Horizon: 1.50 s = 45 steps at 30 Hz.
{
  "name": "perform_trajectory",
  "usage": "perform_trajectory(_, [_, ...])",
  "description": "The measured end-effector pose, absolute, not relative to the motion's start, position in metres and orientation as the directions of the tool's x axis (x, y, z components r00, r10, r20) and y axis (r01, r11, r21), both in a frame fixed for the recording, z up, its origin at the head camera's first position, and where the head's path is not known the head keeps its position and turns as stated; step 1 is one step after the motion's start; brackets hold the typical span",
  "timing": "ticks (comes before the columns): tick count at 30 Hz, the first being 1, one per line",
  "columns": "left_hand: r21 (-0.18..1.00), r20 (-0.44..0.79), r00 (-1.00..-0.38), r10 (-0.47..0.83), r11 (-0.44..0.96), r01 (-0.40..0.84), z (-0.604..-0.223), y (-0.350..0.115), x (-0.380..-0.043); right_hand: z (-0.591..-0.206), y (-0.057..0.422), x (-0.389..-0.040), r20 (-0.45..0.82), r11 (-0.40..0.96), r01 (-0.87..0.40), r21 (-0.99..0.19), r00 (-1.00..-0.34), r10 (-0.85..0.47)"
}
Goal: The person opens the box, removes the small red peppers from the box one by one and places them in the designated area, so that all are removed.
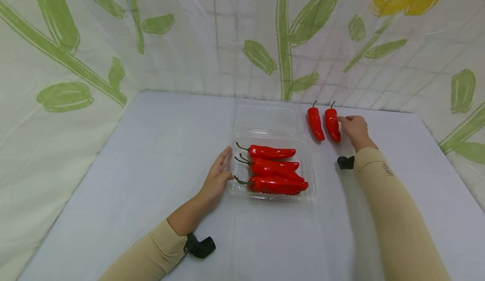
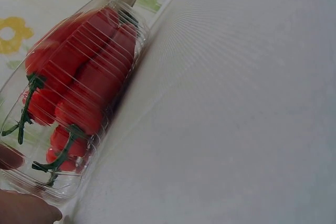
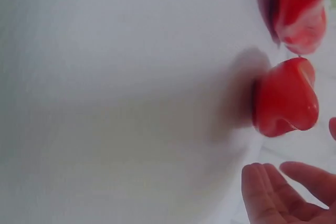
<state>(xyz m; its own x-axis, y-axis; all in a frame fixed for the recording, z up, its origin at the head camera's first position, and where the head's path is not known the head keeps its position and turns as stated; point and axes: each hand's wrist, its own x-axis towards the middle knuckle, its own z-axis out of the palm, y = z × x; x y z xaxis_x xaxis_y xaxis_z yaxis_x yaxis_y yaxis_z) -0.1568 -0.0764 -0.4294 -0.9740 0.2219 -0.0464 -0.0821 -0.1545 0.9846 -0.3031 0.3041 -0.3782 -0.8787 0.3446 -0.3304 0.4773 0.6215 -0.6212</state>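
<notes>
A clear plastic clamshell box (image 1: 311, 167) lies with its lid folded back, holding several red chili peppers (image 1: 278, 185) with green stems pointing left. My left hand (image 1: 215, 182) rests against the box's left wall, fingers extended along it and thumb at the rim. In the left wrist view, the peppers (image 2: 100, 85) show through the ribbed wall. To the right, my right hand (image 1: 355, 128) is beside a loose red chili pepper (image 1: 332, 124), fingertips close to its right side. The right wrist view shows those fingers mostly straight, near the pepper's tip (image 3: 286, 98).
Another loose chili pepper (image 1: 315, 123) lies just left of the one by my right hand, near the box's open lid (image 1: 265, 117). A white cloth covers the table (image 1: 151, 155). Behind it hangs a flower-patterned curtain (image 1: 197, 41). Each wrist carries a black camera.
</notes>
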Motion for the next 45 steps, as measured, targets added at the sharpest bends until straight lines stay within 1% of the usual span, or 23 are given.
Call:
perform_trajectory(11, [0.985, -0.051, -0.975, 0.214, -0.153, -0.085, -0.430, -0.078, -0.159, -0.366, 0.310, -0.287, -0.301, 0.642, 0.400, -0.654, -0.916, 0.264])
perform_trajectory(20, [0.981, -0.059, -0.976, 0.210, -0.166, -0.095, -0.430, -0.078, -0.157, -0.360, 0.294, -0.268, -0.295, 0.686, 0.327, -0.649, -0.940, 0.169])
perform_trajectory(29, [0.984, -0.063, -0.976, 0.207, -0.153, -0.096, -0.431, -0.078, -0.157, -0.349, 0.270, -0.245, -0.240, 0.773, 0.176, -0.609, -0.970, 0.031])
perform_trajectory(33, [0.983, -0.062, -0.976, 0.208, -0.154, -0.095, -0.431, -0.077, -0.157, -0.345, 0.259, -0.234, -0.228, 0.802, 0.086, -0.591, -0.972, -0.063])
perform_trajectory(39, [0.985, -0.055, -0.976, 0.210, -0.151, -0.089, -0.432, -0.076, -0.158, -0.340, 0.243, -0.215, -0.195, 0.815, -0.074, -0.574, -0.955, -0.224])
perform_trajectory(45, [0.985, -0.044, -0.975, 0.216, -0.154, -0.078, -0.431, -0.077, -0.158, -0.338, 0.230, -0.197, -0.183, 0.779, -0.157, -0.607, -0.926, -0.329])
